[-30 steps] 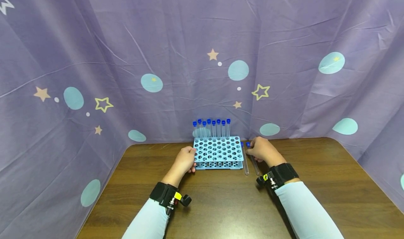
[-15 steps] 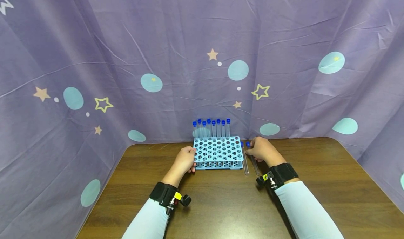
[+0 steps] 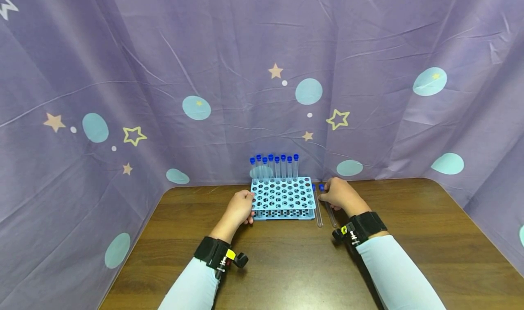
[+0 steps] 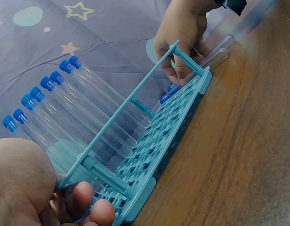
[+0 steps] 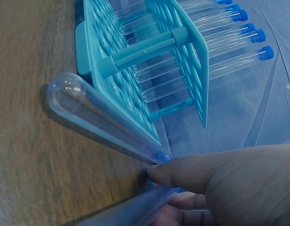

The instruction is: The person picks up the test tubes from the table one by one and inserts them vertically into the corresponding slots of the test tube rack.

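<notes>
A light blue test tube rack stands on the wooden table near the curtain. Several clear test tubes with blue caps stand upright along its far rows. My left hand grips the rack's left end, thumb at the top plate and fingers curled below it, as the left wrist view shows. Right of the rack, two capped tubes lie on the table. My right hand pinches the outer test tube near its blue cap. The inner test tube lies between that hand and the rack, its round end toward me.
A purple curtain with stars and dots hangs right behind the table and along both sides. Black camera straps sit on both wrists. The rack's near rows of holes hold no tubes.
</notes>
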Available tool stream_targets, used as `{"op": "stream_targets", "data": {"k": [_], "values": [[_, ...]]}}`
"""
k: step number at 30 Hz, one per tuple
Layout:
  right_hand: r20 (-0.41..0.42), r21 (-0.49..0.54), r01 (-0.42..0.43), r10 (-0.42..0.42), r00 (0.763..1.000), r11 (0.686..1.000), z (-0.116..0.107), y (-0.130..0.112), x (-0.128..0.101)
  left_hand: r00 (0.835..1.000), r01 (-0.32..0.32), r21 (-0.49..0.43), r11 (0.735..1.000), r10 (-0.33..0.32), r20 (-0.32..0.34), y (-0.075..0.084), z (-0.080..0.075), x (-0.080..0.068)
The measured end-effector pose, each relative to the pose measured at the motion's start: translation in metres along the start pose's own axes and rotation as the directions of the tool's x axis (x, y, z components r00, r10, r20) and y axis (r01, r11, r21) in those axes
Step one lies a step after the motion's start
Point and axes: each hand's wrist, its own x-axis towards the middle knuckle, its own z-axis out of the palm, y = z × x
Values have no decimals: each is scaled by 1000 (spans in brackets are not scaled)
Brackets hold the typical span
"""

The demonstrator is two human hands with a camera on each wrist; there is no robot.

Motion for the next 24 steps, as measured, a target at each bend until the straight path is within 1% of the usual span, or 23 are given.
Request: {"op": "stream_targets", "data": {"k": [2, 9, 15, 20, 24], "values": [[-1, -1, -1, 1, 1000, 1000, 0, 0, 1, 1000, 2, -1, 1000, -2, 1, 0, 0, 0], [-23, -2, 9, -9, 1000, 1000, 1, 1, 2, 1000, -21, -6, 1000, 21, -8, -2, 2, 0], [-33, 9, 7, -7, 999, 1000, 0, 3, 3, 1000, -19, -13, 1000, 19, -6, -1, 1, -1], [-43, 13, 4, -4, 999, 1000, -4, -1, 1, 1000, -19, -19, 1000, 19, -1, -1, 0, -1], [-42, -13, 18, -18, 999, 1000, -9, -6, -1, 1000, -15, -20, 1000, 16, 2, -2, 0, 0]]}}
